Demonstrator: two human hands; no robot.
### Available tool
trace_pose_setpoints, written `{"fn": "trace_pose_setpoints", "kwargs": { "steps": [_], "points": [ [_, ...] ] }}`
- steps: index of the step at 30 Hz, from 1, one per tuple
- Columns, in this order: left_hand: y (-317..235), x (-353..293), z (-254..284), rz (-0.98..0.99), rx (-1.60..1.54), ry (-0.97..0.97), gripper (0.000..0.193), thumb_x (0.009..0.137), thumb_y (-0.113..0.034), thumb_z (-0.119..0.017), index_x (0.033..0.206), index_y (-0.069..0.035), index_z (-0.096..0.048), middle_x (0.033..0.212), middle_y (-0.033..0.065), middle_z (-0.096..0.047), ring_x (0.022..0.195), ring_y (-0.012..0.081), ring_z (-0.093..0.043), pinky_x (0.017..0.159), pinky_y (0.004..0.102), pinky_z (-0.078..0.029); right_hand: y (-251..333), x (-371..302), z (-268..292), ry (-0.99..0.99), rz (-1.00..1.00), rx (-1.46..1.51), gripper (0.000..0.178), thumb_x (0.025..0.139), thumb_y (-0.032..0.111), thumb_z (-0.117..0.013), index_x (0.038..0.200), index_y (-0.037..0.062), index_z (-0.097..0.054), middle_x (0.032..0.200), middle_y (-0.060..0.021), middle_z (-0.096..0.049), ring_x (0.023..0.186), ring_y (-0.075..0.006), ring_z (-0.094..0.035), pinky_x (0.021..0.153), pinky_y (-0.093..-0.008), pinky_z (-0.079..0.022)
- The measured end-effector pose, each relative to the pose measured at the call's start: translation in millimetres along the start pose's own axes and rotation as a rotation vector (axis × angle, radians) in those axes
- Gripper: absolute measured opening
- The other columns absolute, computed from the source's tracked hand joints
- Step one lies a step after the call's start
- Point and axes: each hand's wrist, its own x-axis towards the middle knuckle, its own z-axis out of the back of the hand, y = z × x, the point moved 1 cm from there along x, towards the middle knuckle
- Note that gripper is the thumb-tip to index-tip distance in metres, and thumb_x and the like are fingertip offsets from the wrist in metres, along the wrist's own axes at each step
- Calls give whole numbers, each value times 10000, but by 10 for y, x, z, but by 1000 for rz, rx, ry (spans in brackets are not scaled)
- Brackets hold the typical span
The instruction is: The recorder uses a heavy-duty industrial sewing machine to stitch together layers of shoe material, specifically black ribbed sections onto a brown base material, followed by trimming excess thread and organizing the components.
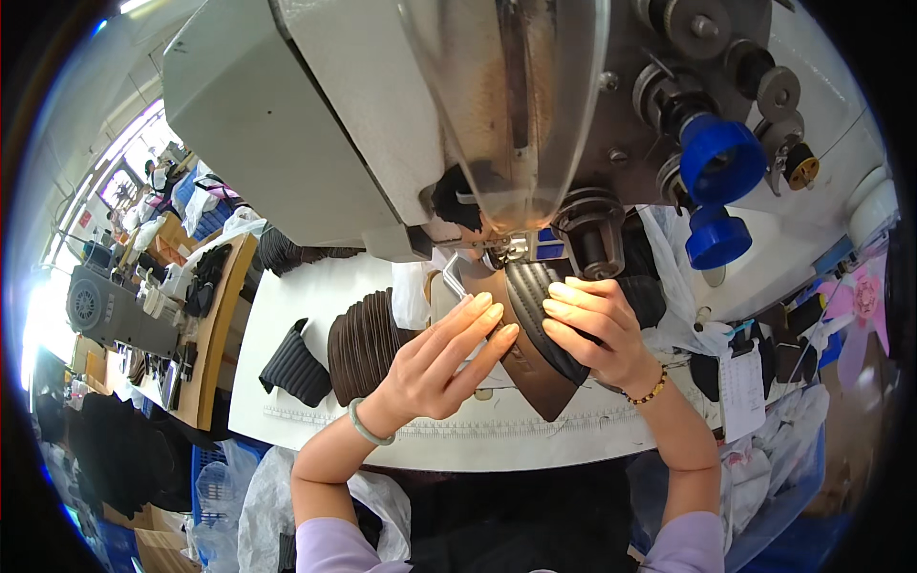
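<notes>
A pointed brown leather piece (538, 384) with a black ribbed strip (531, 298) curving over it lies under the needle area (506, 250) of a sewing machine (287, 124). My left hand (441, 361) has its fingertips closed on the brown piece's left edge, beside a bent silver metal guide (454, 274); the thumb is hidden. From the right, my right hand (602, 332) grips the ribbed strip and the leather with bent fingers, its thumb also out of sight. Left of my left hand stands a stack of brown ribbed pieces (366, 339), and farther left a dark ribbed piece (296, 365).
A ruler scale (420, 430) runs along the white table's (573, 439) front edge. Blue knobs (718, 160) jut from the machine at upper right. Plastic bags and a white card (742, 393) sit at right. Another wooden bench (215, 334) with a grey motor (119, 310) stands left.
</notes>
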Motion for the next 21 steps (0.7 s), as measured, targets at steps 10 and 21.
{"fn": "trace_pose_setpoints", "kwargs": {
  "steps": [10,21],
  "points": [
    [-19,11,-24,55,-83,-38,299,726,22,-651,1020,73,-670,1053,211,-652,1014,346,-656,895,400,-582,72,6,-44,-51,69,-104,181,785,75,-728,944,83,-641,1031,-27,-597,1065,-216,-602,885,-393,-559],
    [-11,-20,-23,223,-257,-132,249,767,60,-630,1011,51,-672,1051,167,-685,1029,292,-670,893,348,-569,99,27,-44,-91,17,-15,174,778,86,-740,932,62,-664,1035,-31,-619,1055,-217,-610,877,-411,-555]
  ]
}}
